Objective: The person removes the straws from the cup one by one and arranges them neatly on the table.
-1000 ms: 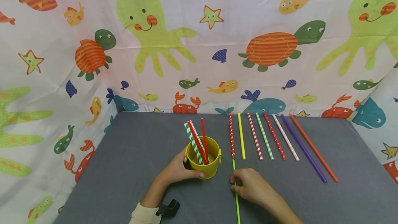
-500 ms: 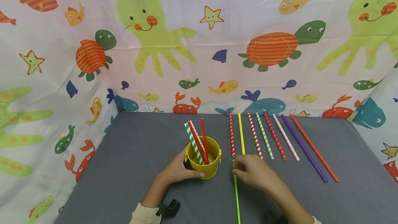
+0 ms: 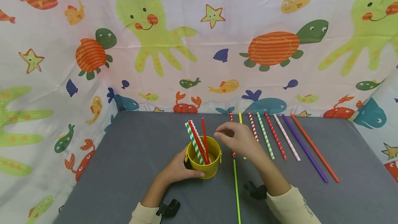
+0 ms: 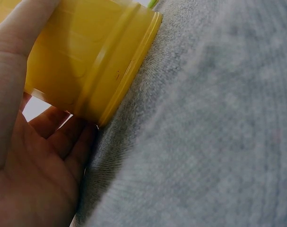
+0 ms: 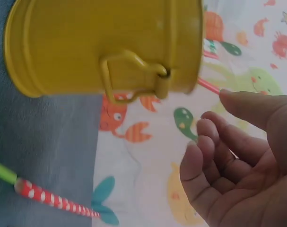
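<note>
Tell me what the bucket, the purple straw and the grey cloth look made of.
Bucket: probably painted metal, glossy; soft highlights and a thin wire handle suggest it.
Purple straw: paper or plastic, can't tell; smooth, one plain colour.
Grey cloth: fabric, matt; its fine ribbed texture shows.

I hold the yellow bucket (image 3: 210, 171) upright before me; green-striped, red and dotted straws (image 3: 198, 143) slant inside it.

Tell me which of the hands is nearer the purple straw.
Right. The right hand is left of the purple straw, with other straws between; the left hand is farther left, holding the bucket.
</note>
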{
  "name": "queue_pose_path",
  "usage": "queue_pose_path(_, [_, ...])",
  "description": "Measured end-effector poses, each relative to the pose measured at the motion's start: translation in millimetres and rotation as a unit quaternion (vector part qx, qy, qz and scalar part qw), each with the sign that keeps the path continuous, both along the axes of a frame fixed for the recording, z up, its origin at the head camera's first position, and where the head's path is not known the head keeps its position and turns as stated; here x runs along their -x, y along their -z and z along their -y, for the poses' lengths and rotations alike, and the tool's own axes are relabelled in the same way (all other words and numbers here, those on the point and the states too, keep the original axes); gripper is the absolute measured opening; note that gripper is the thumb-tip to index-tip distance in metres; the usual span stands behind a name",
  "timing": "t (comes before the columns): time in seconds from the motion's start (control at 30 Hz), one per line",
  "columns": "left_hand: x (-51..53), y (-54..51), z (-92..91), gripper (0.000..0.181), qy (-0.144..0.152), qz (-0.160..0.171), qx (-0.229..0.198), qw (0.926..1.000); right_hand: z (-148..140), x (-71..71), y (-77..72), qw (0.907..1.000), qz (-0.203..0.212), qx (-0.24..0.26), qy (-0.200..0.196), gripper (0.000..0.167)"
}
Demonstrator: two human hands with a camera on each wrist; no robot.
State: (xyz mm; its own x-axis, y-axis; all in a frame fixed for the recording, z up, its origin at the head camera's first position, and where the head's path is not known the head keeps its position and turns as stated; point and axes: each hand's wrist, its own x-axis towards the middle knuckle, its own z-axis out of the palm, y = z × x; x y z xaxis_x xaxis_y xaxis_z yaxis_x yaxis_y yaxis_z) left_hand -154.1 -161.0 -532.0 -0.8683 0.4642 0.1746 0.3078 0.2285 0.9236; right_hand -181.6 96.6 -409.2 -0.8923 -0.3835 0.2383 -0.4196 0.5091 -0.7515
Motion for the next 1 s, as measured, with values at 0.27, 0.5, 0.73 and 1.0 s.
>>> queue_pose_path(0.27, [-0.2, -0.7, -1.1, 0.102, 0.012, 0.004, -0.012, 0.9998, 26.7, 15.8, 0.0, 0.9992, 0.032, -0.008, -0.023, 0.025])
queue_pose_path(0.5, [1.3, -0.1, -0.4, 0.101, 0.013, 0.006, -0.001, 0.9999, 34.3, 16.7, 0.7, 0.9994, 0.007, -0.012, -0.032, 0.009])
queue_pose_path(0.73, [0.8, -4.3, 0.6, 0.100, 0.013, 0.005, -0.012, 0.9998, 41.9, 20.7, -2.4, 0.9981, 0.031, -0.045, -0.030, 0.021])
queue_pose_path(1.0, [-12.4, -33.1, -3.9, 0.091, 0.018, 0.016, -0.016, 0.9996, 41.1, 8.0, -4.4, 0.9978, 0.007, -0.044, -0.048, 0.009])
